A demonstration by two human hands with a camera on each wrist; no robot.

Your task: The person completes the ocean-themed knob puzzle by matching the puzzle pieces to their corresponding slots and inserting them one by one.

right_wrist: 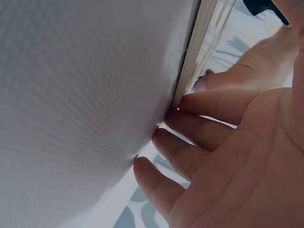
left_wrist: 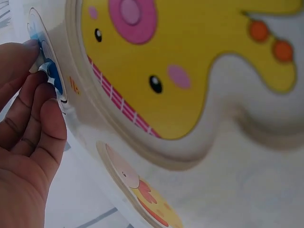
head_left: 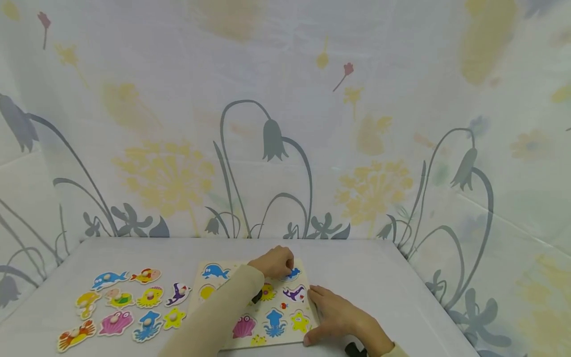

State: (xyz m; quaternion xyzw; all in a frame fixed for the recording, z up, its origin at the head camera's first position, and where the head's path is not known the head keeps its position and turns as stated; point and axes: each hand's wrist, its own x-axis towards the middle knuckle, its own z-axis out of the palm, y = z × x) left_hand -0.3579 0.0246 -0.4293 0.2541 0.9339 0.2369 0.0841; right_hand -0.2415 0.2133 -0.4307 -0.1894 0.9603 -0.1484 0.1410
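Observation:
A wooden puzzle board (head_left: pixel 228 295) printed with sea animals lies on the white table. Over its far right corner, my left hand (head_left: pixel 274 262) reaches across from the left. Its thumb and fingertips pinch a blue puzzle piece (left_wrist: pixel 55 76) at the printed blue picture there; the fingers hide most of the piece, so its kind is unclear. At the board's right side rests my right hand (head_left: pixel 336 315), fingers extended. In the right wrist view its fingertips (right_wrist: pixel 183 102) touch the table and the board's wooden edge (right_wrist: pixel 192 59).
Left of the board lie several loose knobbed pieces, among them a crab (head_left: pixel 77 336), a pink shell (head_left: pixel 116 323), a blue squid (head_left: pixel 147 326), a yellow star (head_left: pixel 174 318) and a blue whale (head_left: pixel 108 280). A flower-patterned curtain (head_left: pixel 285 173) hangs behind the table.

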